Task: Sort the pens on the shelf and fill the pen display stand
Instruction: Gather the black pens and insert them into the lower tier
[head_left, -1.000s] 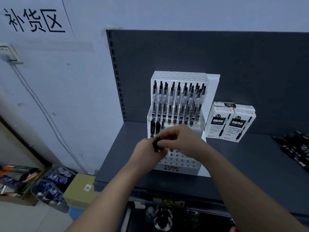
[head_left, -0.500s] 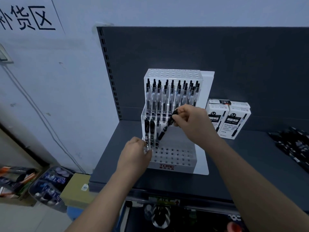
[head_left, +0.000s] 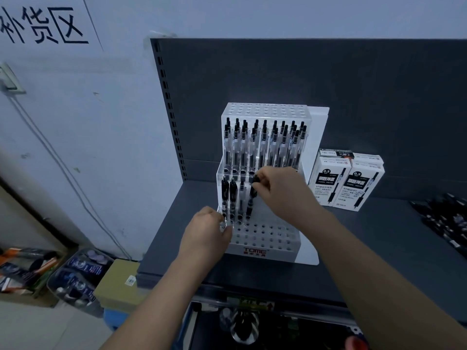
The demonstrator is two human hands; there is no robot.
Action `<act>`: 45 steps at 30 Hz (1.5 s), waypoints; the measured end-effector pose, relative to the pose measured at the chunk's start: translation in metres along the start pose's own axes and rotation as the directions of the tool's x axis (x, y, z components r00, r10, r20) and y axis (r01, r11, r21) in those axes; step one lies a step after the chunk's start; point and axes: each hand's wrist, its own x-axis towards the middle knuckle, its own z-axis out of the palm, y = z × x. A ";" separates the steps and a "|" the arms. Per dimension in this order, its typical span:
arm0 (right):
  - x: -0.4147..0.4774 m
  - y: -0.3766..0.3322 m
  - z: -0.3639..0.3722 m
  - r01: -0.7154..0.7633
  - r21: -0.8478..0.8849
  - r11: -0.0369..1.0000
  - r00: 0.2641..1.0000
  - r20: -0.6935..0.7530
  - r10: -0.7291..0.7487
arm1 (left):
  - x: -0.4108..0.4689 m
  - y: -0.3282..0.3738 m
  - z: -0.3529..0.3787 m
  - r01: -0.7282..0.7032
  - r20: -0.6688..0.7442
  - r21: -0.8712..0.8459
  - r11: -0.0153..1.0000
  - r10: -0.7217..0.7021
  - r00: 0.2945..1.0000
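Pen display stand: white, stepped, three tiers, standing on the dark shelf; taken as landmark.
- Upper tier: largely stocked with clear-barrelled pens, two rows deep; the holes behind them are empty.
- Middle tier: four pens at the left end; remaining holes to the right hidden by the right hand or empty, cannot tell which.
- Lower tier: front holes all appear empty.
- Right hand: over the middle tier, pinched on the top of a black pen, which stands nearly upright with its tip at a hole.
- Left hand: closed against the stand's front-left corner, apparently steadying it; whether it holds spare pens cannot be told.
- Pen boxes: two, just right of the stand.
- Loose dark pens: well right of the stand, unsorted.
Estimate: roughly half filled; the middle-tier remainder and the whole lower tier are outstanding.
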 end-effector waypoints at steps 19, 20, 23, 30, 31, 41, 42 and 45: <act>-0.040 0.016 0.003 -0.083 -0.157 0.984 0.992 -0.104 0.067 | 0.000 0.013 -0.010 -0.128 -0.092 -0.018 0.992 0.126 0.988; -0.047 0.020 0.002 -0.079 -0.175 0.981 0.991 -0.117 0.059 | -0.001 0.018 -0.010 -0.156 -0.102 -0.012 0.988 0.154 0.983; -0.068 0.035 -0.003 -0.090 -0.185 0.979 0.987 -0.149 0.063 | -0.005 0.039 -0.008 -0.241 -0.114 0.006 0.971 0.240 0.964; -0.104 0.099 -0.039 -0.194 -0.234 0.953 0.968 -0.204 0.147 | -0.009 0.125 0.022 -0.371 -0.135 -0.050 0.927 0.362 0.922; -0.110 0.113 -0.046 -0.205 -0.232 0.951 0.966 -0.205 0.158 | -0.011 0.140 0.029 -0.379 -0.140 -0.058 0.924 0.368 0.919; -0.129 0.211 -0.096 -0.067 -0.227 0.972 0.997 0.018 0.073 | -0.007 0.243 0.104 -0.202 -0.077 0.013 0.979 0.203 0.976; -0.125 0.212 -0.097 -0.030 -0.209 0.977 0.999 0.021 0.036 | -0.008 0.243 0.103 -0.171 -0.093 0.016 0.985 0.172 0.981; -0.111 0.201 -0.096 0.072 -0.185 0.980 0.997 0.032 -0.067 | -0.018 0.231 0.091 -0.081 -0.172 0.007 0.997 0.081 0.982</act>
